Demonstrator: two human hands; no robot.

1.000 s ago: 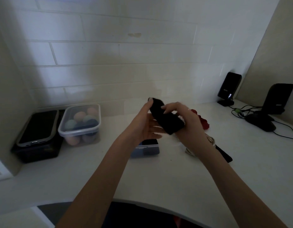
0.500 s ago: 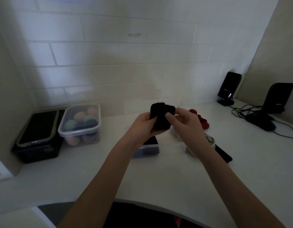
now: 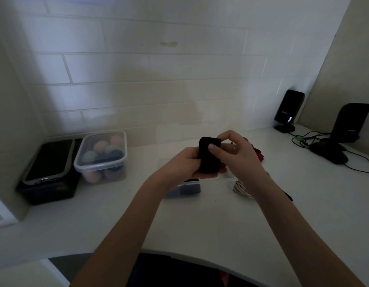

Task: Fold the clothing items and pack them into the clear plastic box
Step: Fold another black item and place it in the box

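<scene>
both hands up over the white desk (image 3: pixel 200 228), left hand (image 3: pixel 182 163) cupping a folded black cloth (image 3: pixel 208 157) and right hand (image 3: pixel 239 154) pinching its top with the thumb, clear plastic box (image 3: pixel 184 187) just under them, lidded tub (image 3: pixel 101 156) further back left

Domestic setting, likely a home desk nook. Evidence: white counter (image 3: pixel 200 224) against a painted brick wall (image 3: pixel 158 69), two black speakers (image 3: pixel 289 109) with trailing cables (image 3: pixel 303 139), lidded plastic tub (image 3: pixel 100 156) of rolled items.
</scene>
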